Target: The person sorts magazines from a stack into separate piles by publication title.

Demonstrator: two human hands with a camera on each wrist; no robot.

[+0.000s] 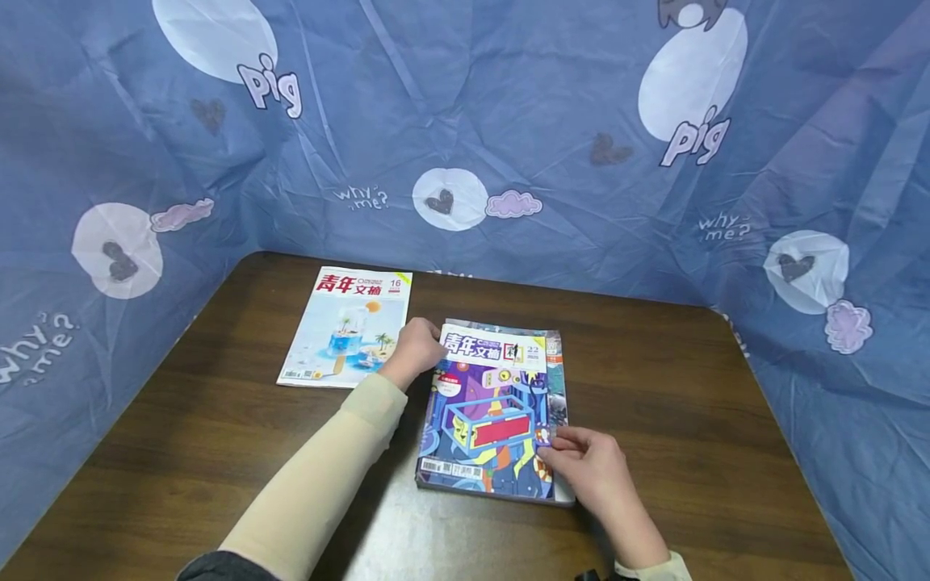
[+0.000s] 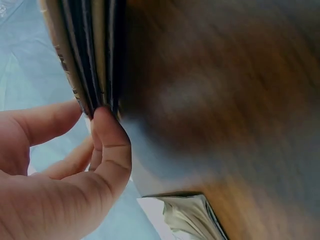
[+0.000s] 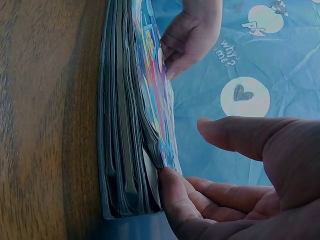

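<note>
The far left corner of a stack of magazines point(image 3: 120, 125) is gripped by the left hand point(image 1: 416, 349), its thumb and a bent finger set close together against the edges. Over on the stack's right side, towards its near right corner, the page edges are touched by the right hand point(image 1: 596, 472), which is held wide, its thumb lifted clear of the cover. The whole stack is laid flat near the middle of the wooden table point(image 1: 676, 403), well in from the left and right edges. It is topped by a purple-and-blue magazine point(image 1: 487, 428) on which a red panel framed in blue is pictured; beneath it, a greyish cover point(image 1: 557, 387) is left exposed along the right and far sides. Towards the table's far left corner, near the far edge, a lone magazine point(image 1: 352, 323) is laid face up, marked with red lettering and the number 16. The left forearm is covered by a cream sleeve point(image 1: 312, 468). Beyond the far edge and along both side edges, the table is enclosed by a blue cloth point(image 1: 465, 121), printed with "pig" and "why me?".
</note>
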